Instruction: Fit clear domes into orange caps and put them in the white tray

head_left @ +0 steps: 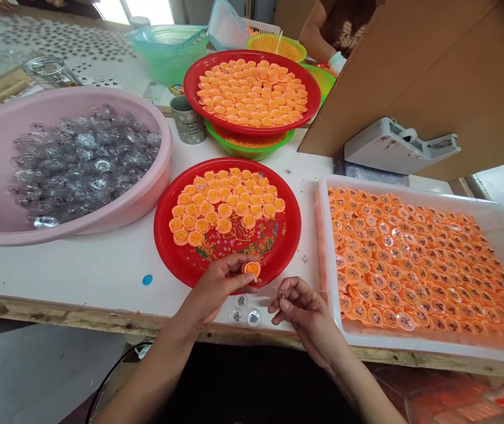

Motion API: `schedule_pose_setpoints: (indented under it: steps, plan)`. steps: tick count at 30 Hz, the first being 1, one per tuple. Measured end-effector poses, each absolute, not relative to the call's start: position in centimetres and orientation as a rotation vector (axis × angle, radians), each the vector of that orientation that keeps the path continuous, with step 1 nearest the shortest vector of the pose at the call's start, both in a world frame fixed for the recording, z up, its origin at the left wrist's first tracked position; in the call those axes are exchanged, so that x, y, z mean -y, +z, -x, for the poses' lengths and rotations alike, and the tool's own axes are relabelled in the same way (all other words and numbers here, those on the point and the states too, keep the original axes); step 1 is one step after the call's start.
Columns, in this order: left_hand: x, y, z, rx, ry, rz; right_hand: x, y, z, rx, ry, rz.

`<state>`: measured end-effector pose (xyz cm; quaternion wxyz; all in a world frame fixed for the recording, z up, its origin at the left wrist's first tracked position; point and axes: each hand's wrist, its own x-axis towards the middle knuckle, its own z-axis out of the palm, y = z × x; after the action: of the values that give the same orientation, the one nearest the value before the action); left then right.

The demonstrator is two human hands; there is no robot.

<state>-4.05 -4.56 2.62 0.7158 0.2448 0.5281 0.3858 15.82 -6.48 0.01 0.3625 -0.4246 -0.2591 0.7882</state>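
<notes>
My left hand [223, 280] grips a small orange plastic cup [252, 270] with yellow bits inside, over the near rim of a red tray [176, 268]. Similar orange cups [224, 210] stand in rows on the tray's far half. Just right of the held cup, my right hand [301, 307] is closed in a pinch around a small clear plastic piece [281, 294], mostly covered by the fingers. Below, between the hands, several clear discs [254, 318] with dark prints lie on the white table [102, 271].
At right, a white bin [329, 265] holds many orange cups topped with clear printed discs. A pink basin [157, 171] of clear discs stands left. Behind are a raised red tray [190, 88] of cups, a mug [189, 121], a tape dispenser [393, 147] against cardboard [433, 88], and another person's arm [316, 35].
</notes>
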Motion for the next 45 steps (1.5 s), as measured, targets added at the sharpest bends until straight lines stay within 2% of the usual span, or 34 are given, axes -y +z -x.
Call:
schedule_pose_setpoints:
  steps: [6,17,26,34,37,40,45]
  plan:
    - [4.5,3.0,3.8,-1.134,0.817,-0.553,5.9,0.4,-16.0,0.818,1.921,1.19]
    - [4.7,3.2,2.3,-1.188,0.748,-0.692,4.9,1.1,-15.9,0.905,1.884,1.086]
    - [4.2,3.5,1.5,-1.223,0.728,-0.709,3.8,2.2,-16.3,1.028,1.678,1.302]
    - [3.9,3.0,1.9,-1.226,0.773,-0.672,3.5,2.7,-15.9,0.602,2.029,1.034]
    - [4.0,3.0,2.0,-1.231,0.762,-0.659,3.4,2.5,-15.8,0.514,2.052,1.005]
    - [4.0,3.0,2.0,-1.235,0.752,-0.653,3.2,2.2,-15.9,0.667,1.949,1.103]
    - [3.9,2.9,1.9,-1.216,0.709,-0.69,2.5,2.3,-16.8,1.32,1.582,1.374]
